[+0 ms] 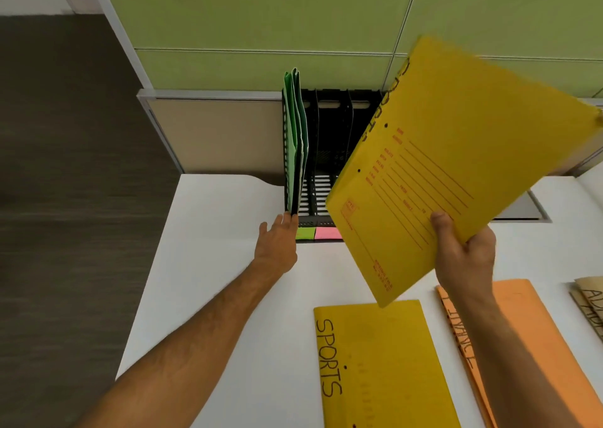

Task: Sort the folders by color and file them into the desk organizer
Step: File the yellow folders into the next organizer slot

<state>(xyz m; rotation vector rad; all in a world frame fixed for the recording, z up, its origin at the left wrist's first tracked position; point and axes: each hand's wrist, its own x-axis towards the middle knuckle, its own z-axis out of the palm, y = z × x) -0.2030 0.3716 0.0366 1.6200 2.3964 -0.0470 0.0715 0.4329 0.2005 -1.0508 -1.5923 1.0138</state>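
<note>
Covering the right side of the black desk organizer (329,153), a yellow folder (456,166) is held up in the air, tilted, so the slots behind it cannot be seen. The right hand (465,251) grips this folder at its lower edge, thumb on the printed front and the other fingers hidden behind it. The folder's far corner is blurred, and the black lettering along its spine is partly cut off from sight by the tilt.

The left hand (277,240) reaches to the front left corner of the organizer with fingers stretched and loosely spread, holding nothing; the fingertips touch or nearly touch the base of the green folders (295,140), which of the two I cannot tell. Those green folders stand upright in the leftmost slot. The two slots next to them look empty as far as they show. A green label (305,232) and a pink label (327,232) sit on the organizer's front edge; any further labels are hidden by the raised folder.

On the white desk (208,264), a second yellow folder (381,365) marked SPORTS lies flat, cut off by the bottom of the frame. Just beside it lies an orange folder (528,346), partly crossed by the right forearm, and brown folders (590,300) run off the right edge. The desk's left part is bare up to its edge, beyond which is dark floor (65,166).
</note>
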